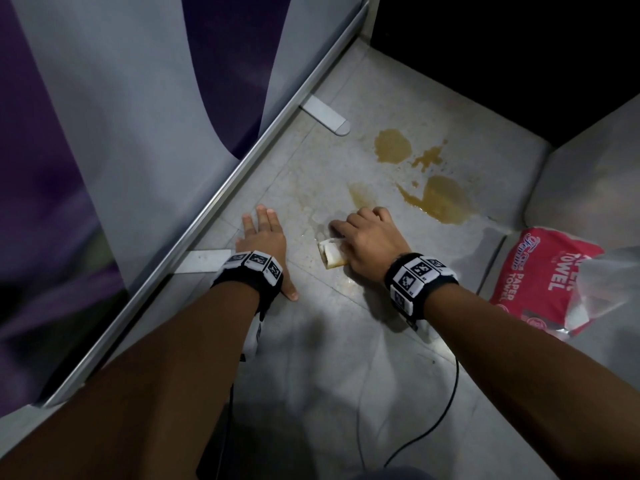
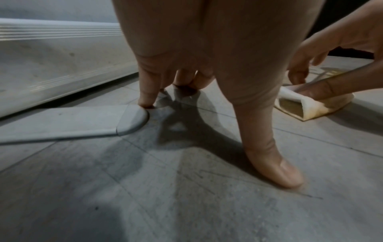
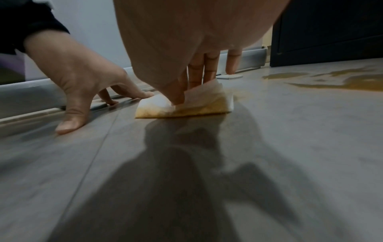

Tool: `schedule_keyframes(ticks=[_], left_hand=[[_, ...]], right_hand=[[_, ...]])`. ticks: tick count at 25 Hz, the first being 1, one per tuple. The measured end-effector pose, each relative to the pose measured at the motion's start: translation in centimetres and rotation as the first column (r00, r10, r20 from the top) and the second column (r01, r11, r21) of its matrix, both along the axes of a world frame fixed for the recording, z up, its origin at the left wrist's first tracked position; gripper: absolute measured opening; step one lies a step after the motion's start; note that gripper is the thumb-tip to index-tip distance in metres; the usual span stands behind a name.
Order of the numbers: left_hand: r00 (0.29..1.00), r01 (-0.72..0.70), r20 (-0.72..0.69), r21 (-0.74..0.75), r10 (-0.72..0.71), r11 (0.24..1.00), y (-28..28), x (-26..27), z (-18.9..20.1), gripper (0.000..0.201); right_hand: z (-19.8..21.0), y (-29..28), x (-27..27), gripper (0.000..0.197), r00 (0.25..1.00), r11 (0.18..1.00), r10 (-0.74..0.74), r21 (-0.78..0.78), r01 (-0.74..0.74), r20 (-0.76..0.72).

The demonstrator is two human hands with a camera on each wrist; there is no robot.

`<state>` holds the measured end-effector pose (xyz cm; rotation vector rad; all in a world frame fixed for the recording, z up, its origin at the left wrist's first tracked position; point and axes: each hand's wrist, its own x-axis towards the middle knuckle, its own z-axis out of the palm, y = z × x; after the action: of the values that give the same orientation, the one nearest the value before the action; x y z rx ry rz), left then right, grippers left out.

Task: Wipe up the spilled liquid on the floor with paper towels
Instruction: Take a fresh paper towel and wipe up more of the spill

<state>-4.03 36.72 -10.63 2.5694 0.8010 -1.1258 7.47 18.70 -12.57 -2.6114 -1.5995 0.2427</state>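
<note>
Brown spilled liquid [image 1: 446, 199] lies in several puddles on the grey floor [image 1: 346, 341], just beyond my right hand [image 1: 367, 240]. That hand holds a folded white paper towel [image 1: 330, 254] against the floor, thumb on its top and fingers curled over it. The paper towel [image 3: 186, 106] is stained yellow-brown along its lower edge and open end [image 2: 311, 106]. My left hand [image 1: 263, 244] rests spread on the floor to the left, fingers straight, holding nothing. The spilled liquid [image 3: 331, 81] also shows at the right in the right wrist view.
A red pack of paper towels [image 1: 540, 271] in clear plastic lies at the right. A panel's metal rail [image 1: 242, 168] runs diagonally on the left, with flat feet [image 1: 325, 114] [image 2: 82, 121] on the floor. A black cable [image 1: 446, 410] trails below my right arm.
</note>
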Motion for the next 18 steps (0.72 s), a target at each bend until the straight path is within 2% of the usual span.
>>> schedule_keyframes(ticks=[4,8,10,12,14,18], left_hand=[[1.000,0.003,-0.002,-0.008,-0.003,1.000,0.0,0.1,0.0,0.174],[1.000,0.002,0.000,-0.024,-0.002,1.000,0.2,0.1,0.0,0.175],[1.000,0.002,-0.002,-0.026,-0.002,1.000,0.2,0.2,0.1,0.175],[1.000,-0.003,-0.004,-0.032,0.003,0.999,0.2,0.2,0.2,0.174],[1.000,0.005,-0.005,-0.030,-0.005,1.000,0.2,0.2,0.2,0.174],[1.000,0.020,0.000,-0.021,-0.020,1.000,0.3,0.0,0.0,0.175]], right_hand=[[-0.3,-1.2,0.1,0.015,1.000,0.997,-0.012,0.083,0.011,0.013],[2.4,-1.2,2.3,0.014,0.985,0.962,-0.125,0.227,0.150,-0.119],[3.4,-0.4,4.0,0.019,0.979,0.948,-0.167,0.255,0.193,-0.118],[3.7,0.8,5.7,0.034,0.988,0.959,-0.156,0.241,0.150,0.004],[3.1,2.0,7.2,0.043,0.983,0.978,-0.160,0.149,0.146,0.086],[1.0,3.1,7.1,0.044,0.988,0.987,-0.139,0.089,0.132,0.067]])
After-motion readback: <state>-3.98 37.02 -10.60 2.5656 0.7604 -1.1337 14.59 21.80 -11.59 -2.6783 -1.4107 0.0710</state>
